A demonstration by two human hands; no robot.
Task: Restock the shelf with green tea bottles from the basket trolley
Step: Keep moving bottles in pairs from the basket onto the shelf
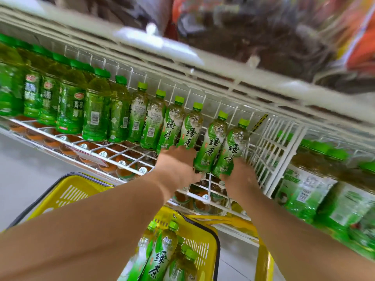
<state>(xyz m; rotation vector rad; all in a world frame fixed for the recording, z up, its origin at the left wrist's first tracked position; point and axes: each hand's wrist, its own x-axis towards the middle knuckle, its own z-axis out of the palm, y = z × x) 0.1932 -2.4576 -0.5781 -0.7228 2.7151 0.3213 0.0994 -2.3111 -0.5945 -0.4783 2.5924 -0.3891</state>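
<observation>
Nearest, the yellow basket trolley holds several green tea bottles lying on their sides, so the restock looks only partly done. Above it both forearms reach up to the wire shelf. The right hand is wrapped round the base of the end bottle, which leans tilted just beside the wire divider. The left hand sits against the bases of the neighbouring bottles in the row, back of the hand toward the camera, so I cannot tell whether its fingers grip or merely press. The step in hand appears to be seating that end bottle. To do it well, stand its base flat across the wires rather than between them, steady the neighbours with the left hand so none topples, and turn the label to face forward like the rest. Close the gap in the row before letting go. Farther left stand darker green bottles of another kind; the shelf above is too blurred to read
</observation>
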